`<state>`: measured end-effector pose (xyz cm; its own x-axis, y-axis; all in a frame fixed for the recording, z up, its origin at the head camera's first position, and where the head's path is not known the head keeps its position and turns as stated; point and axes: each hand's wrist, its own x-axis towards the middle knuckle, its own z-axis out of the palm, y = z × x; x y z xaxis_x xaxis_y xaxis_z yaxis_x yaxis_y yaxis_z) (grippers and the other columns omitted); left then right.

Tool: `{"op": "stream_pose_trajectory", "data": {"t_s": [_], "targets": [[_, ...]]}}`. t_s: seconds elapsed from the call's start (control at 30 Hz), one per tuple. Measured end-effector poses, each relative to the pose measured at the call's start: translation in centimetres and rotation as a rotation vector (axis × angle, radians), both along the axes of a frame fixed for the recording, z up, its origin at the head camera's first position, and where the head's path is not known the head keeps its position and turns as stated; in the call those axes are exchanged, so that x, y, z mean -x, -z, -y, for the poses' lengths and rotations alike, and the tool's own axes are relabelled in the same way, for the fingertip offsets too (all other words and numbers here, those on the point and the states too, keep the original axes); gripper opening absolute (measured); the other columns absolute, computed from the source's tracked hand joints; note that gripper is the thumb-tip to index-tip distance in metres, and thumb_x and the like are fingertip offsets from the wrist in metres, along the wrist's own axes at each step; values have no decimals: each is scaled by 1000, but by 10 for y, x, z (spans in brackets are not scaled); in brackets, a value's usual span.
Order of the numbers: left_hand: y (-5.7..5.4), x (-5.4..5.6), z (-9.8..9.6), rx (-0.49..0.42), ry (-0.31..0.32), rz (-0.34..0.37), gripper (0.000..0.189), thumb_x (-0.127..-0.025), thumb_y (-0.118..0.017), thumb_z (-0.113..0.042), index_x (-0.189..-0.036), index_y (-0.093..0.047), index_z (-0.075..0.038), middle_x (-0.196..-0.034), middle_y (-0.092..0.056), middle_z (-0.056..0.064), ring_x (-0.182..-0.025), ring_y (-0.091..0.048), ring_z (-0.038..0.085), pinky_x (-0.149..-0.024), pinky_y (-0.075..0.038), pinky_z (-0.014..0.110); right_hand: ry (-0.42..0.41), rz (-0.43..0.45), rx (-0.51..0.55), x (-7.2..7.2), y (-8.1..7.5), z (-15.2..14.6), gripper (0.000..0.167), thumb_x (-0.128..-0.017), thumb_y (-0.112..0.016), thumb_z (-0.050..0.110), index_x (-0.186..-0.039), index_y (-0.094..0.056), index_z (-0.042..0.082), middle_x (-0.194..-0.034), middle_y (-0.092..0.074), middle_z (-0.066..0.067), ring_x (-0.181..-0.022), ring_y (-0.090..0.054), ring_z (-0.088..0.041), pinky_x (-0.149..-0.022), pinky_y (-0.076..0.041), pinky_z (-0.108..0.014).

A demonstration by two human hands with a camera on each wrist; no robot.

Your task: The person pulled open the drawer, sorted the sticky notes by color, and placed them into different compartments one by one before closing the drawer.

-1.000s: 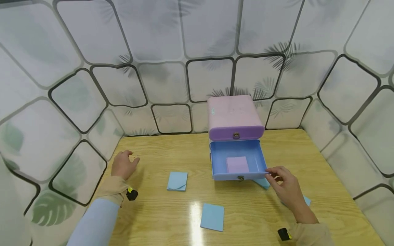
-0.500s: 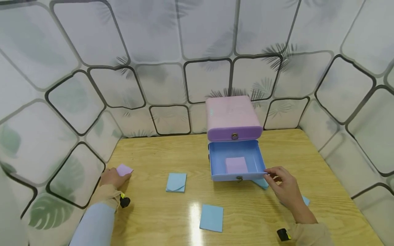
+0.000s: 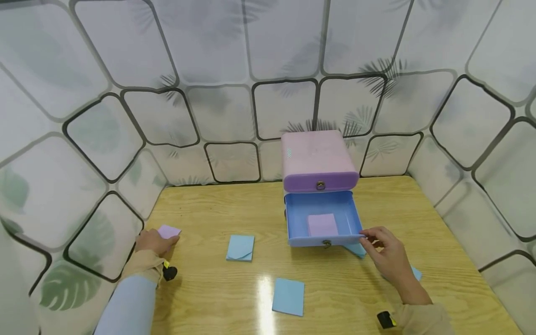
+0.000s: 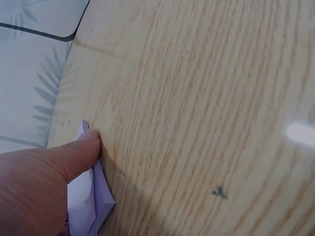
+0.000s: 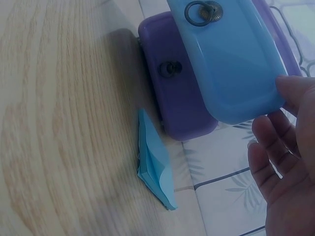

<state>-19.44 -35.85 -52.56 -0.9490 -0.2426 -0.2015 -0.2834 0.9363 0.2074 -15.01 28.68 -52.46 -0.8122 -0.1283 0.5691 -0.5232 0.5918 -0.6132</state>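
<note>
Pinching lilac paper point(image 3: 169, 231) and blue drawer point(image 3: 306, 241), hands point(image 3: 153, 241) point(image 3: 390, 258) wide apart.

The head camera looks forward and down over the tabletop point(image 3: 205, 211). Close in, the left wrist view faces the purple paper point(image 4: 81, 209); the right, tilted sideways, the blue drawer point(image 5: 236, 64). The head view shares both.

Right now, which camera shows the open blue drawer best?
The head view: it shows the blue drawer from above, with the lilac pad inside. The right wrist shows its front and ring pull; the left wrist, none of it.
</note>
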Motion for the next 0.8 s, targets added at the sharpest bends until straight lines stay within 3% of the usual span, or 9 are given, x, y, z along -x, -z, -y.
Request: {"op": "stream_pose_trajectory", "data": {"t_s": [0.23,0.5,0.8], "targets": [[1,-5,-1,-34,-51,-4,81,-80,-59,-68,-81,-61,13,-97,-50,43,-91,-45,52,-72,-37,51,4,-3,-6,0,-1,1,22,-84,-72,-2,-103,-69,8,-99,-61,4,-85,-56,0,-66,-46,-11],[3,-8,-5,-125,-153,-88,104,-75,-69,-64,-116,-37,26,-110,-39,46,-102,-36,58,-77,-39,59,5,-5,-14,-1,-4,1,21,-84,-72,-1,-103,-70,9,-99,-62,4,-85,-56,0,-66,-46,-11],[3,-12,-5,-192,-172,-105,104,-74,-71,-62,-123,-33,21,-100,-50,36,-87,-55,50,-66,-46,53,0,-4,-13,-1,-5,1,22,-83,-72,-1,-103,-70,9,-98,-62,4,-85,-57,-1,-66,-46,-11]]}}
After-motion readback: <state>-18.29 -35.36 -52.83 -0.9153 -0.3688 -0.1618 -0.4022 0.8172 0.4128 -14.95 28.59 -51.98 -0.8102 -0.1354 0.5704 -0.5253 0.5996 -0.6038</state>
